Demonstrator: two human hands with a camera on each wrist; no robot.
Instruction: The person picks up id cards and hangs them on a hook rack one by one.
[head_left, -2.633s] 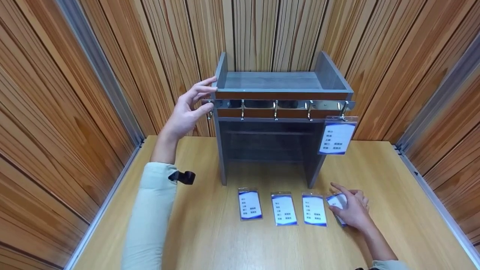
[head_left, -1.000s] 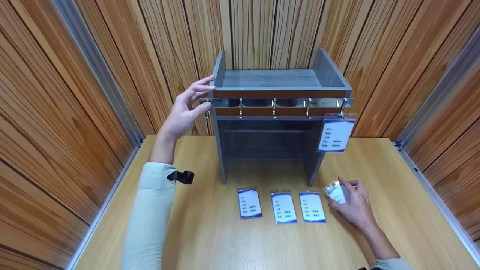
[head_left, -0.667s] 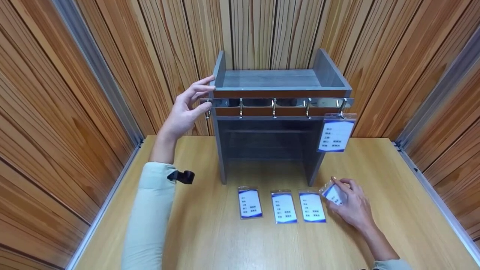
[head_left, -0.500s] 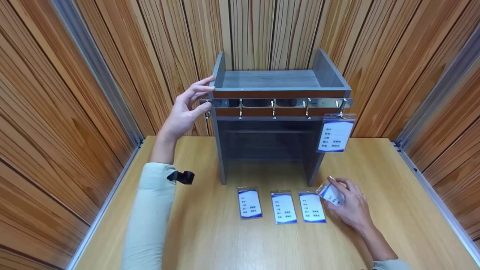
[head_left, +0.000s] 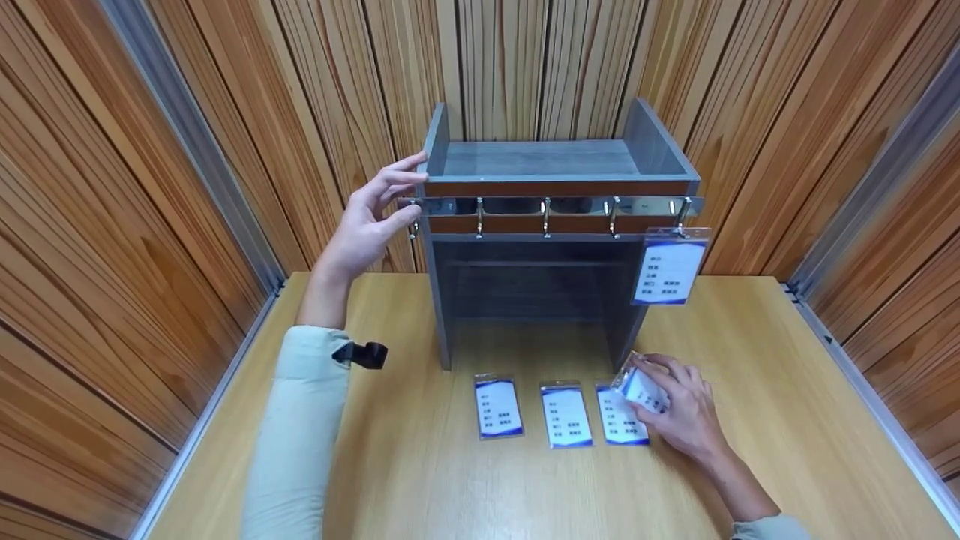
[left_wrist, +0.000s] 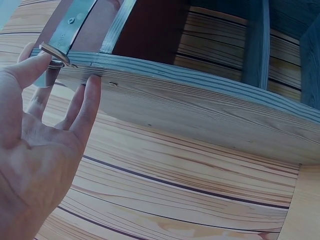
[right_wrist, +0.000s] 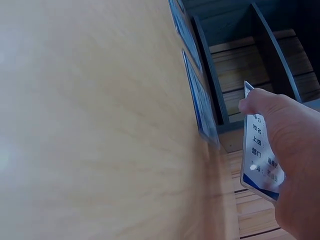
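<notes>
My left hand (head_left: 367, 221) rests at the shelf's upper left corner. Its fingertips touch the side panel, and in the left wrist view the thumb lies against the hook (left_wrist: 55, 50) at the end of the metal hook rail (head_left: 510, 206). My right hand (head_left: 686, 412) pinches an ID badge (right_wrist: 257, 155) in a clear plastic holder, white with blue edges. It is tilted above the table, partly covering another badge (head_left: 621, 433). Two more badges, a middle one (head_left: 566, 416) and a left one (head_left: 497, 407), lie flat. One badge (head_left: 670, 271) hangs from the rightmost hook.
The grey desktop shelf (head_left: 536, 157) stands on the wooden table (head_left: 480, 487) near the back wall. Hooks such as the middle one (head_left: 546, 219) jut from its front. Slatted wood walls (head_left: 150, 247) enclose the table on the left, right and back.
The right hand has lifted the rightmost badge off the table and carried it left, over the neighbouring badge. My left hand keeps its place at the shelf.
</notes>
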